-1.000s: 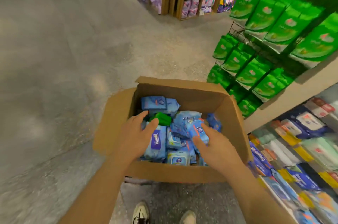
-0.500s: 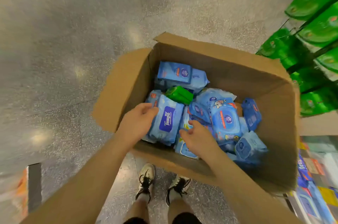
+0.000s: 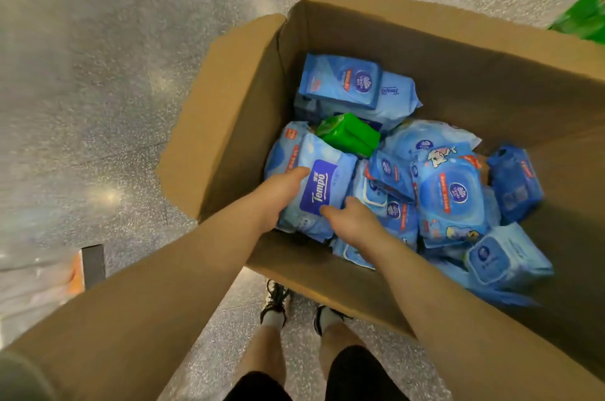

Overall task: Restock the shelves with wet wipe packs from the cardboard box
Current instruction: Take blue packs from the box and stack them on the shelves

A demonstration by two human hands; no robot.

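An open cardboard box point(image 3: 376, 24) stands on the floor, holding several blue wet wipe packs and one green pack point(image 3: 348, 133). Both my hands reach into its near left corner. My left hand point(image 3: 278, 194) grips the left side of a light blue Tempo pack point(image 3: 322, 191), thumb lying on top. My right hand point(image 3: 355, 223) holds the same pack's right edge, fingers curled beneath it. A larger blue pack with a round lid point(image 3: 450, 200) lies to the right.
The box's left flap point(image 3: 222, 112) is folded outward over the speckled grey floor. Green packs point(image 3: 586, 17) on a shelf show at the top right. My feet point(image 3: 294, 309) stand just below the box's near wall. A blurred object point(image 3: 42, 279) lies at the far left.
The view has tilted further down onto the box. My right hand moved left to the Tempo pack's right edge, and both hands now hold that pack.
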